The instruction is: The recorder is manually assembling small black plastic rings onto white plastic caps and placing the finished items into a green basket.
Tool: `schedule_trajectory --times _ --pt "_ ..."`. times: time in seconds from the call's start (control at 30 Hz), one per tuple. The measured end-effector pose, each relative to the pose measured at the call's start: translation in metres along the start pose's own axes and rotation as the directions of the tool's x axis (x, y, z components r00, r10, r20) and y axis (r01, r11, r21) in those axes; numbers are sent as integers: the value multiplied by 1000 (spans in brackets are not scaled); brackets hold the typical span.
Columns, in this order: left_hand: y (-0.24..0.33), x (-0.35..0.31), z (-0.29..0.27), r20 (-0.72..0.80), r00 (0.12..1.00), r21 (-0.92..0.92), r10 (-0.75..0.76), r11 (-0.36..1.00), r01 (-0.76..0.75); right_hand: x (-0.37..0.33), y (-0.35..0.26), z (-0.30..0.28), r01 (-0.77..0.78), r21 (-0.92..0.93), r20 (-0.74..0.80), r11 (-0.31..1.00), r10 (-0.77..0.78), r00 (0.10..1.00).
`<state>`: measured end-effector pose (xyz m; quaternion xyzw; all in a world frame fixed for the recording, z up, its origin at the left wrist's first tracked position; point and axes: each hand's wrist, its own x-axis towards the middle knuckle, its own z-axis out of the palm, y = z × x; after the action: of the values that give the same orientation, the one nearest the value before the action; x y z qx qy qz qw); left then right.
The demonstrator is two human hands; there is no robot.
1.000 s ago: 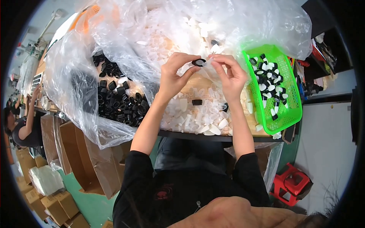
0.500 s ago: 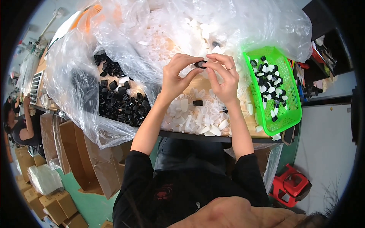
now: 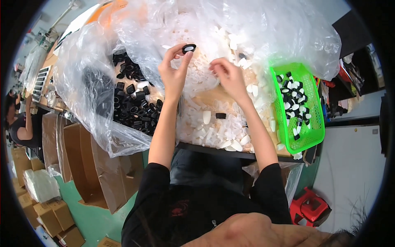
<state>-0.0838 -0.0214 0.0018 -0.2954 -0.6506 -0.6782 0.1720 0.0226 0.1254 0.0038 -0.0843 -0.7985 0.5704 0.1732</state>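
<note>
My left hand (image 3: 173,73) is raised over the table and pinches a black oval ring (image 3: 184,50) between thumb and fingers. A white oval shows inside that ring. To its right, my right hand (image 3: 231,80) hovers above translucent plastic rings (image 3: 198,76), its fingers bent and partly smeared by motion. I cannot make out whether anything is in them. Below my hands, a single black ring (image 3: 221,116) lies beside a white tapered piece (image 3: 207,117). More clear rings and white pieces (image 3: 235,145) are heaped along the table's near edge.
Black rings (image 3: 135,111) fill an open plastic bag (image 3: 96,119) on the left. On the right stands a green basket (image 3: 311,138) holding black-and-white pieces (image 3: 294,99). Clear plastic sheeting (image 3: 271,33) covers the back. Cardboard boxes (image 3: 88,164) and a red stool (image 3: 310,206) stand below.
My hands have come apart. The left moved left and up with the black ring; the right let go of it and drew slightly lower, its fingers now curled.
</note>
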Motion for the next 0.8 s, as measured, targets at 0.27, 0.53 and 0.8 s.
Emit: schedule_trajectory --times 0.27,0.53,0.8 --pt "2 -6 3 112 992 1 -57 998 58 28 45 52 180 -885 52 429 -292 955" --pt "-5 -11 8 270 942 -22 -200 977 214 6 12 10 278 -365 -243 889 -379 893" --pt "16 -21 18 506 824 -53 -255 944 325 -18 2 -12 471 -703 -6 534 -666 746"
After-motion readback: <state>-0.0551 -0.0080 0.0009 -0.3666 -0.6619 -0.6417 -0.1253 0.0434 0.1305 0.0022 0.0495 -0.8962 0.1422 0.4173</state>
